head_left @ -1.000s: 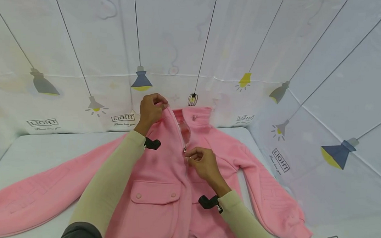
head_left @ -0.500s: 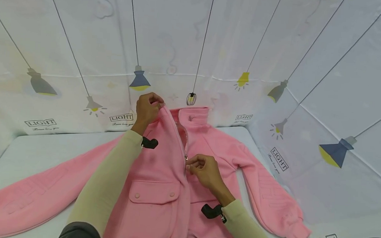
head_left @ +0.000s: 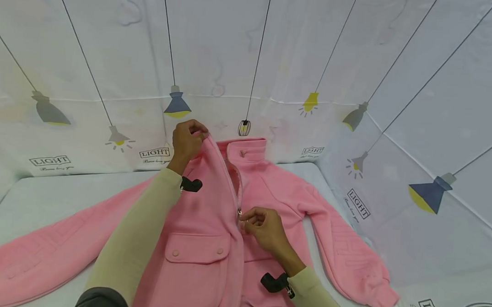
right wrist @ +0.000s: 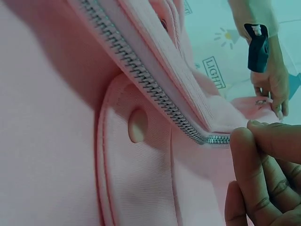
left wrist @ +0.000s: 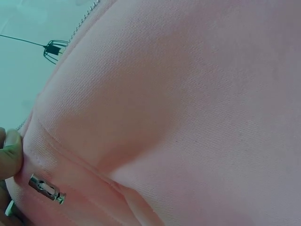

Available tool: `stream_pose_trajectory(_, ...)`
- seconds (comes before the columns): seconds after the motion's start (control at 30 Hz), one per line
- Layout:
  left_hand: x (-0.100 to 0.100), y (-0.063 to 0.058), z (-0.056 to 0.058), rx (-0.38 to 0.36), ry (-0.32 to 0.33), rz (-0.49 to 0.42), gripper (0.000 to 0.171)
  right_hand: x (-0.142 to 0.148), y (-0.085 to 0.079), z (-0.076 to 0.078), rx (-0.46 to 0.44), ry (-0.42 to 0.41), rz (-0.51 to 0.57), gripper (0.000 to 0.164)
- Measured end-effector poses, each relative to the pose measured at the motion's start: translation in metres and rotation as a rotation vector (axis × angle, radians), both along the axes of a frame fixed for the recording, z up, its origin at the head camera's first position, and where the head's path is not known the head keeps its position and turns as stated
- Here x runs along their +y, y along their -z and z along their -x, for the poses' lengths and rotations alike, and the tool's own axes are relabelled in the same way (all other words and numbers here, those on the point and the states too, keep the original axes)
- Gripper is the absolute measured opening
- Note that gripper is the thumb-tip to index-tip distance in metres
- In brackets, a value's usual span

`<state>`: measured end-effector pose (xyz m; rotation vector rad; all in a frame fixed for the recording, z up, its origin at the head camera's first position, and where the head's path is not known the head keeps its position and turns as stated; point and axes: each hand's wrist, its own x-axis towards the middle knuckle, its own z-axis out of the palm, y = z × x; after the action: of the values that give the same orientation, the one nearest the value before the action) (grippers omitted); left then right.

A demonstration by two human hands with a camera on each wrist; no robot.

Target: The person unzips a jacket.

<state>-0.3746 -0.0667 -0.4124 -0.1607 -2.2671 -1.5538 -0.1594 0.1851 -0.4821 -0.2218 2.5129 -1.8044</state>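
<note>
A pink zip-up jacket (head_left: 202, 215) lies front up, its two sleeves spread. At its collar my left hand (head_left: 186, 141) pinches the top of the left front edge, lifting it a little. That collar part carries a small metal fitting (left wrist: 47, 188) in the left wrist view. Lower down, my right hand (head_left: 265, 227) pinches the small pull at the zipper slider (head_left: 239, 212); the fingers hide most of the pull. Above the slider the front edges stand apart. In the right wrist view, a line of meshed metal zipper teeth (right wrist: 150, 87) runs up to my right fingertips (right wrist: 244, 141).
The jacket lies on a white table (head_left: 79, 187). White sheets (head_left: 218, 42) printed with hanging lamps rise behind it and on the right. A flapped pocket (head_left: 196, 250) with two snaps sits on the jacket's left front. Each wrist wears a black camera (head_left: 274, 283).
My right hand has moved down the jacket front with the zipper slider, and the gap between the front edges is longer. My left hand keeps its hold on the collar.
</note>
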Motion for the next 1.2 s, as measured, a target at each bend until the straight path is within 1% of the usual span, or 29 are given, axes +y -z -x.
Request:
stream_pose_trajectory(0.13,0.0,-0.001,0.0,-0.001,-0.007,0.004,0.005,0.0,-0.001,-0.004,-0.009,-0.001,-0.013,0.014)
stream_pose_trajectory(0.23,0.0,-0.001,0.0,-0.01,-0.014,0.002,0.004,0.0,-0.003,-0.008,-0.018,0.005,-0.015,0.017)
stream_pose_trajectory(0.63,0.001,0.0,0.003,-0.037,-0.021,-0.003,0.004,0.003,-0.003,-0.022,-0.029,-0.012,-0.003,0.008)
stream_pose_trajectory(0.9,0.001,0.001,0.005,-0.06,-0.034,0.001,0.005,0.001,-0.006,-0.029,-0.053,0.006,0.011,0.009)
stream_pose_trajectory(1.2,0.001,0.002,0.008,-0.049,-0.042,0.006,0.004,0.003,-0.006,-0.037,-0.07,0.006,0.008,0.01)
